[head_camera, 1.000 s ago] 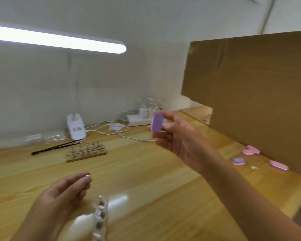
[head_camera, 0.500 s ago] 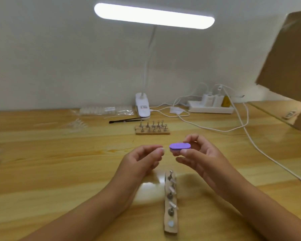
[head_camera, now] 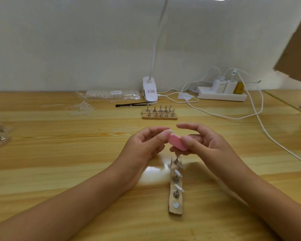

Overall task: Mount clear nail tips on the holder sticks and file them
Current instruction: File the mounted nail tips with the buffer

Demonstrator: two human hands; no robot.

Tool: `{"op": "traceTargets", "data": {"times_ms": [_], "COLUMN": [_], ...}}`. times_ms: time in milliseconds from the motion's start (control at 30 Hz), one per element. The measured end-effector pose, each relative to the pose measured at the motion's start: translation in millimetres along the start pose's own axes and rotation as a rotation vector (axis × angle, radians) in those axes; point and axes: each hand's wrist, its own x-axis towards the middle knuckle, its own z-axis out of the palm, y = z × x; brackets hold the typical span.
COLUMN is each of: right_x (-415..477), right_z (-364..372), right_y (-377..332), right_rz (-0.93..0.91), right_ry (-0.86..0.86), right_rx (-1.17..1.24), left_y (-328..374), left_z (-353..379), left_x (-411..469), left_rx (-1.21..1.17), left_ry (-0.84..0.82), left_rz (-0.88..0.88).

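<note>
My right hand (head_camera: pixel 208 145) grips a small pink file block (head_camera: pixel 176 144) between thumb and fingers, just above the desk. My left hand (head_camera: pixel 144 146) pinches a small clear nail tip (head_camera: pixel 169 131) and holds it against the block's upper left end. Directly below the hands a wooden holder strip (head_camera: pixel 175 208) lies lengthwise on the desk. It carries three metal sticks with clear tips (head_camera: pixel 178 173) on them, and its far end is hidden by my right hand. A bare round magnet shows near its close end.
A second wooden holder (head_camera: pixel 159 117) full of metal sticks stands farther back. Behind it are a black tool (head_camera: pixel 131 105), a lamp clip (head_camera: pixel 150 92), a bag of nail tips (head_camera: pixel 111 93) and a power strip (head_camera: pixel 221 96) with white cables. Cardboard (head_camera: pixel 295 49) overhangs at right.
My head has tipped down and both hands have come closer together. The file block has turned from its purple face to its pink face and now meets my left fingertips.
</note>
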Motion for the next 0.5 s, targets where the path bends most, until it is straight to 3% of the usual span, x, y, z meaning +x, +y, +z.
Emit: {"op": "traceTargets", "data": {"times_ms": [233,400,500], "right_x": [-0.3,1.1,0.3], "right_z": [-0.7,1.9,-0.5], "right_y": [0.2,1.2,-0.5], "right_rz": [-0.017,0.048,0.039], "right_ry": [0.064,0.057,0.023], "right_rx": [0.06,0.245,0.157], "left_y": [0.5,-1.6,-3.5], "left_z": [-0.7,-0.4,-0.6], "left_x": [2.1,0.2,1.3], "left_rx": [-0.067,0.104,0.113], "left_ry": [0.016,-0.015,0.004], "left_rz": [-0.004,0.023,0.019]}}
